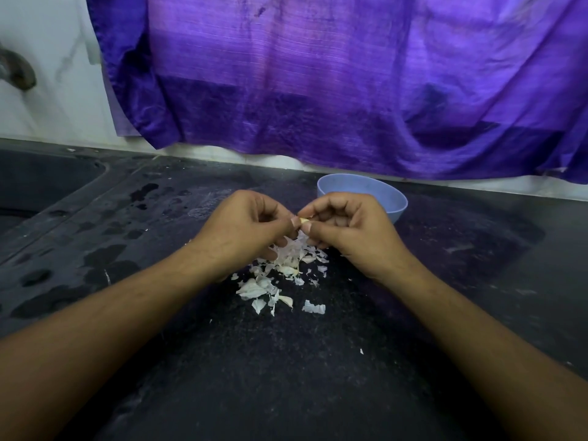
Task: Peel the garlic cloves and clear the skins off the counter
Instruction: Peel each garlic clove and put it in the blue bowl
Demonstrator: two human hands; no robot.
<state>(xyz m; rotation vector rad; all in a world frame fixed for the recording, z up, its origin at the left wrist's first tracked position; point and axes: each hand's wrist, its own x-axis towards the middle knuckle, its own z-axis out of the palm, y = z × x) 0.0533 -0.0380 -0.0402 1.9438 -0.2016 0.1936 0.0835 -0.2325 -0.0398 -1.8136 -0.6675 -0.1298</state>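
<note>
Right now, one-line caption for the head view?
Left hand and right hand pinch a garlic clove over loose skins on the counter, blue bowl behind.

We see a black stone counter (286,361), flecked all over with fine pale grey specks and blotched with darker wet patches toward its left edge. Near its middle lies a scatter of white papery garlic skins (280,275), some tinged cream, and just above them shows a pale cream garlic clove (304,221). By the back edge stands a pale blue round plastic bowl (366,192), one even shade throughout. Behind it hangs a vivid purple woven cloth (318,74), finely ribbed with horizontal threads and crossed by darker indigo bands. The white wall tiles (47,52) at the back left corner carry faint grey marble veining.
</note>
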